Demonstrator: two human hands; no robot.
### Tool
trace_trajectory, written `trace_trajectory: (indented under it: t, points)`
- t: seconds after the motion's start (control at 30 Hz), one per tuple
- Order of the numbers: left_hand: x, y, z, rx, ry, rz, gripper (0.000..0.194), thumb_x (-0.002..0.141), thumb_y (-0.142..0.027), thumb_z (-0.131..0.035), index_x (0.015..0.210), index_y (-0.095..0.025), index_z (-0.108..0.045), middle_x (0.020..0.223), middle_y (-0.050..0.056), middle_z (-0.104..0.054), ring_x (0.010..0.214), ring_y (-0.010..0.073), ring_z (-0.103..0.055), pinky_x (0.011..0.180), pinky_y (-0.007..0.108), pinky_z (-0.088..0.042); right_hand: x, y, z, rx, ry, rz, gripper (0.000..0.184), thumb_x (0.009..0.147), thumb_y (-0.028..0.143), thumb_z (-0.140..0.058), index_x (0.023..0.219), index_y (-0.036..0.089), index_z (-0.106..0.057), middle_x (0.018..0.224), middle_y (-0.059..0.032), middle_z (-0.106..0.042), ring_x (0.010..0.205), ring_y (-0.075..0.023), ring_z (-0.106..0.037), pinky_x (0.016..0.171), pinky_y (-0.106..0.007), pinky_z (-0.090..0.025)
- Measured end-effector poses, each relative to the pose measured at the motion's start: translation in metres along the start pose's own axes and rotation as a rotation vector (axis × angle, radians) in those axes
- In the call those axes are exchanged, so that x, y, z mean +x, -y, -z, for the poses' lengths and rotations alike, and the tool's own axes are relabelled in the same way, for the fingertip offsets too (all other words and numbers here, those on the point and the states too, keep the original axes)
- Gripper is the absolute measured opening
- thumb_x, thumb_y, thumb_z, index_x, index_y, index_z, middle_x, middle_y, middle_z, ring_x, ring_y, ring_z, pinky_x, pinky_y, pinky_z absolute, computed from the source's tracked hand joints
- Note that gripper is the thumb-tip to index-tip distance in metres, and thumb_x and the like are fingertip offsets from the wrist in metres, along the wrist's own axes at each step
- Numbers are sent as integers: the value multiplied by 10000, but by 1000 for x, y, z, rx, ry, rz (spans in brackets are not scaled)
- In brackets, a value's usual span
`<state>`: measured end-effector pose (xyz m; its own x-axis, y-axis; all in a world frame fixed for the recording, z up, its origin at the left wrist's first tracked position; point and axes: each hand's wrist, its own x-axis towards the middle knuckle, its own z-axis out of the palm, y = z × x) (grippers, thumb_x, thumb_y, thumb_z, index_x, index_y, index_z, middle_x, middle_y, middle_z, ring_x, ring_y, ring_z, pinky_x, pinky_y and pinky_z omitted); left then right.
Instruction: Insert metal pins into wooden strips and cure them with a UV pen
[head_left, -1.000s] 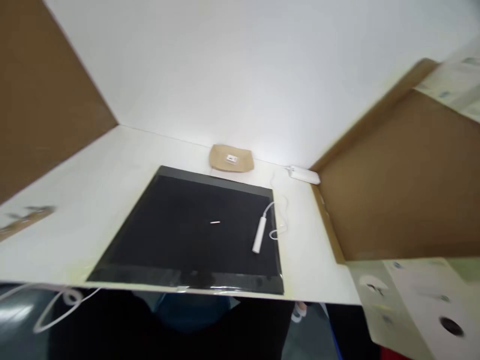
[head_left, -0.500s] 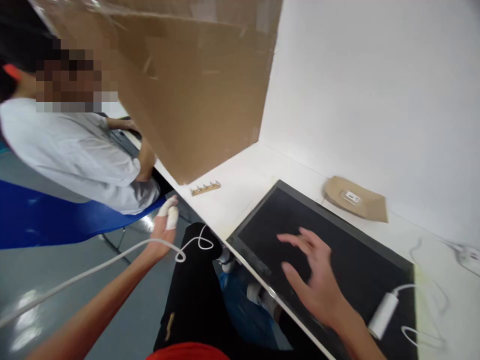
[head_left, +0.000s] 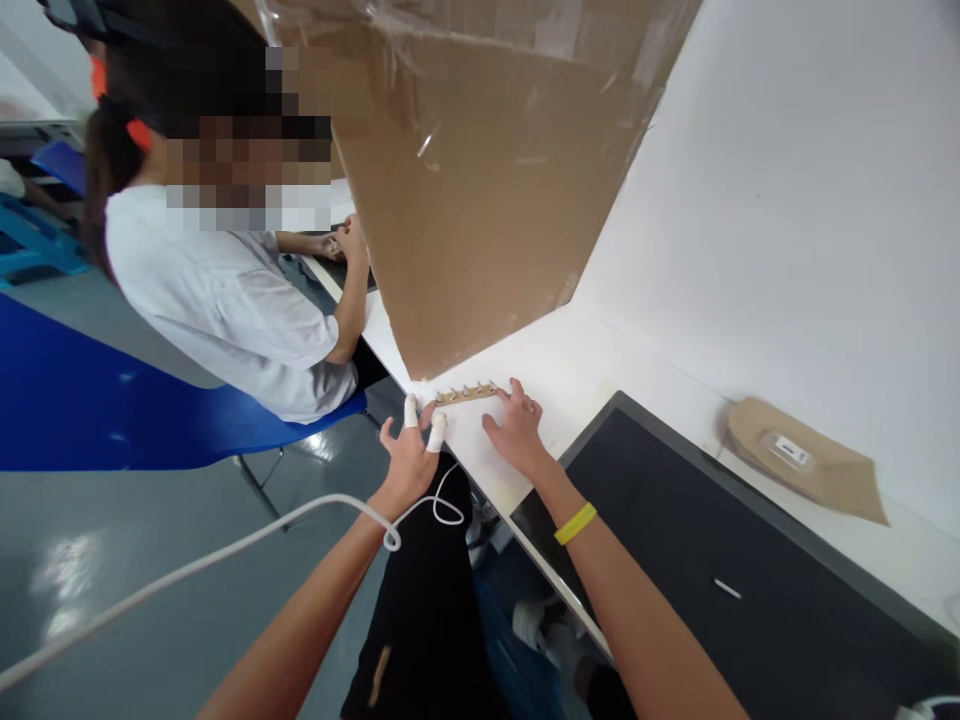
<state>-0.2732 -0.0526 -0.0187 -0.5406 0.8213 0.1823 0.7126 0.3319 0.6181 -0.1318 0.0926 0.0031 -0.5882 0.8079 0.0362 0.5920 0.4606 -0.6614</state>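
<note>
A narrow brown strip with several upright metal pegs (head_left: 466, 395) lies on the white table beside the foot of the cardboard. My left hand (head_left: 411, 460), with white coverings on two fingers, is at the strip's left end. Its fingers are spread, and one fingertip is at or against that end. On the other side my right hand (head_left: 517, 428) reaches over the table with its fingers apart. A fingertip of it is at the strip's right end; whether it presses there I cannot tell. A yellow band (head_left: 576, 523) circles my right wrist.
A tall cardboard panel (head_left: 495, 220) stands behind the strip. To the right lie a black mat (head_left: 675, 520), a small white stick (head_left: 727, 588) and a brown paper piece (head_left: 832, 460). A white cable (head_left: 247, 540) crosses my left forearm. A co-worker (head_left: 225, 290) sits at left.
Both hands have come to the strip: my right hand moved left off the black mat, my left hand moved rightward to the table edge. The view has shifted left.
</note>
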Motion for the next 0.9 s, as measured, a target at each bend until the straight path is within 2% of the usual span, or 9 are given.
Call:
trace_trajectory:
  t: [0.13,0.3,0.43,0.53,0.63,0.73,0.8,0.9]
  points:
    - [9,-2,-2,6,-18,36,512,1048,-214,-266,1406,-152,-627,1498,244,-620,1594,384,-346,1250,744,-93,3,5,-8,37,-40,-47,679,894,302,-511,1540,113,-424,1590,-227,-520,1511,-364,-448,1253,-585,-227]
    - [12,-6,2,-48,-24,33,479,1069,-342,-304,1384,-172,-623,1484,214,-635,1585,356,-372,1298,678,-87,-10,2,-3,129,-90,-76,767,877,310,-539,1583,123,-303,1449,-179,-679,1524,-335,-450,1262,-593,-231]
    - [14,-21,3,-121,-25,4,574,1100,-451,-214,1475,-171,-546,1487,198,-633,1578,323,-392,1322,649,-88,-33,0,16,201,-177,-112,751,854,317,-550,1550,126,-343,1473,-159,-674,1518,-323,-468,1278,-557,-246]
    - [16,-41,-4,-175,24,-65,672,1089,-568,-173,1434,-183,-603,1556,189,-580,1588,315,-383,1342,599,-126,-60,-7,46,237,-281,-152,707,855,346,-559,1511,139,-398,1478,-154,-672,1510,-329,-479,1275,-542,-271]
    - [16,-71,-17,-257,178,-200,786,1057,-683,-157,1375,-184,-675,1626,146,-523,1613,296,-347,1364,506,-172,-101,-24,86,252,-402,-212,641,874,390,-563,1457,147,-456,1432,-175,-699,1462,-345,-532,1250,-554,-306]
    - [9,-110,-32,-380,444,-292,818,1069,-669,-117,1464,-176,-636,1668,99,-479,1647,278,-272,1381,496,-123,-155,-50,123,249,-532,-302,567,904,437,-545,1397,159,-503,1435,-198,-688,1385,-350,-590,1209,-583,-337]
    - [1,-136,-43,-430,628,-328,802,1083,-638,-89,1501,-201,-615,1694,65,-441,1655,274,-247,1384,508,-80,-194,-69,141,251,-668,-356,558,900,466,-583,1379,192,-499,1422,-186,-699,1337,-342,-611,1184,-609,-350]
    - [-10,-170,-61,-431,863,-429,792,1081,-667,-99,1507,-248,-618,1742,24,-352,1666,283,-203,1385,493,-70,-244,-94,155,295,-785,-426,548,901,488,-635,1356,235,-465,1343,-157,-752,1299,-311,-626,1187,-620,-349]
